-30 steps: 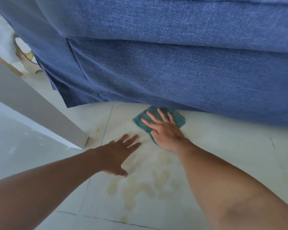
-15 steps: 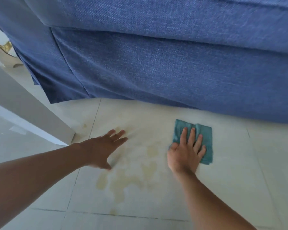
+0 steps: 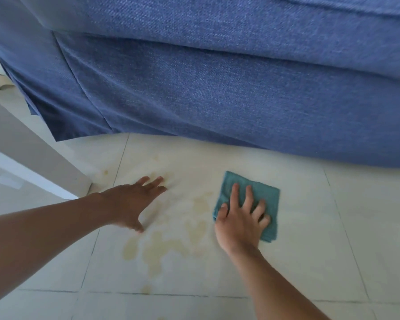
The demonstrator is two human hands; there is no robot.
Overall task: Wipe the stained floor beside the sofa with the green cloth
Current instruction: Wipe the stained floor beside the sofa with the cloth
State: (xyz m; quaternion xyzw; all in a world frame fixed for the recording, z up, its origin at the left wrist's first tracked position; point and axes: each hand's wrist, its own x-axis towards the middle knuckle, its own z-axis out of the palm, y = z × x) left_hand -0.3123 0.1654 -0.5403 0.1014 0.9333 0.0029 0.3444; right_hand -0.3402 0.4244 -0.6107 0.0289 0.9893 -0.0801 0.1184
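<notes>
Green cloth [image 3: 263, 199]: folded into a rough square, flat on the pale tiled floor [image 3: 333, 250], just right of the stain [image 3: 162, 245], near the sofa [image 3: 217, 88] base but apart from it; pinned under the right hand [image 3: 240, 222], palm down, fingers spread and straight across the fabric, pressing rather than pinching. Stain: yellowish blotches and smears on one tile, between the two hands, reaching the grout line at the near edge. Left hand [image 3: 134, 202]: flat on bare tile left of the stain, fingers extended and close together, holding nothing. Sofa: blue woven upholstery, filling the upper view. White panel [image 3: 32, 153]: slanted at far left, lower corner near the left wrist.
</notes>
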